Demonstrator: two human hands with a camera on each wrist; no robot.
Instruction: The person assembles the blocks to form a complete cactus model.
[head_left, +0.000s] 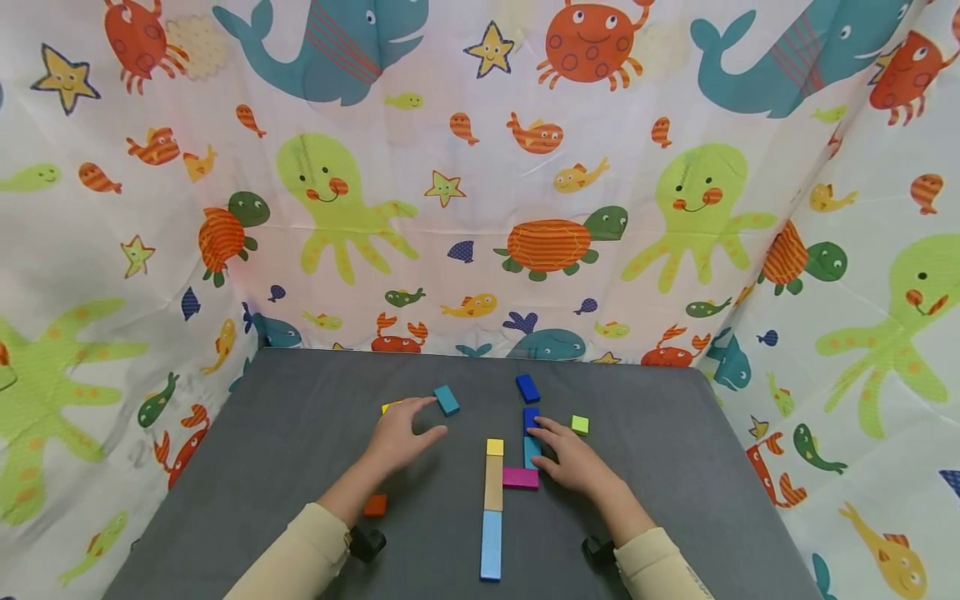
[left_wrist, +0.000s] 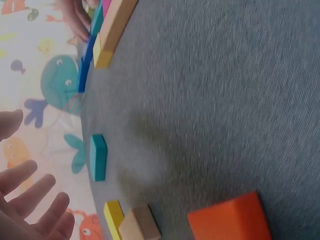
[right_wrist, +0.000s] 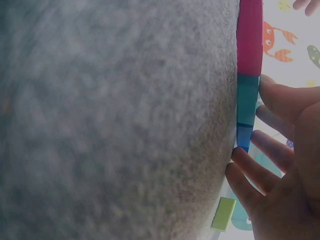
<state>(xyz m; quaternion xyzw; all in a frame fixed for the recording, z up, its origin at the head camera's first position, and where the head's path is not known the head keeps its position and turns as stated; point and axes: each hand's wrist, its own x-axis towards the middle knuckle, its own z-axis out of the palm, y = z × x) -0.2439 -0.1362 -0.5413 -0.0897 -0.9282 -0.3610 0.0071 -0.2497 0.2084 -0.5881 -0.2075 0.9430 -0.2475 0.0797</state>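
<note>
My left hand (head_left: pixel 401 433) hovers with spread fingers beside a loose teal block (head_left: pixel 447 400), holding nothing. Partly behind it is a yellow block (head_left: pixel 388 407); a tan block (left_wrist: pixel 140 223) beside that one shows in the left wrist view. With fingers extended, my right hand (head_left: pixel 573 461) touches a dark blue block (head_left: pixel 530 419) and the blue-teal block (head_left: pixel 532 452) lined up end to end. That pair meets a magenta block (head_left: pixel 521 478), which joins sideways onto a column of a yellow cube (head_left: pixel 495 447), a long tan block (head_left: pixel 493 483) and a light blue block (head_left: pixel 491 546).
Another dark blue block (head_left: pixel 528 388) lies beyond the line, and a green cube (head_left: pixel 581 425) sits right of it. An orange block (head_left: pixel 375 505) is near my left forearm. The grey table (head_left: pixel 630 417) ends at a curtain (head_left: pixel 465 317) printed with sea animals.
</note>
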